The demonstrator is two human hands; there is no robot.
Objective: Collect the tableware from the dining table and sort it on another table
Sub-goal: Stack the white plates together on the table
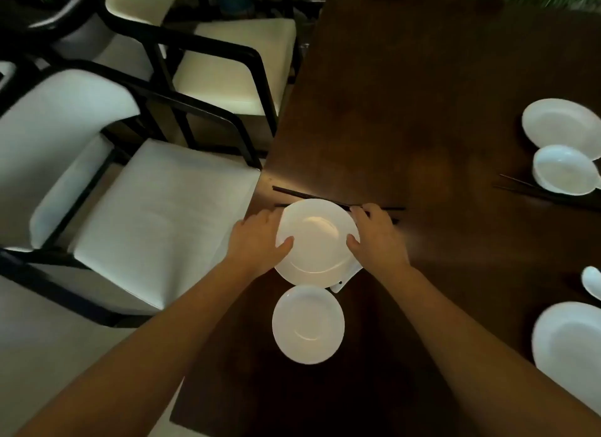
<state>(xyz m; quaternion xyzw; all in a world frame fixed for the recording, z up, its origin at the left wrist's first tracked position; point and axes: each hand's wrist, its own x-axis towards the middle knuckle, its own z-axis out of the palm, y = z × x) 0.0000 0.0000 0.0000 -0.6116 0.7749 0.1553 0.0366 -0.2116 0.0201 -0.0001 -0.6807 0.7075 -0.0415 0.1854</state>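
A large white plate (317, 238) lies near the left edge of the dark wooden dining table (406, 111). My left hand (258, 238) grips its left rim, thumb on top. My right hand (374, 238) grips its right rim. Black chopsticks (302, 194) lie just beyond the plate, partly hidden by it and by my right hand. A smaller white plate (308, 324) sits closer to me, right below the large one. A white corner of something flat (341, 285) peeks out from under the large plate.
On the right of the table are a white plate (559, 124), a white bowl (564, 170) with chopsticks (527, 187) beside it, a white spoon (592, 282) and another plate (569, 342). Two white-cushioned chairs (156, 222) (234, 69) stand along the table's left side.
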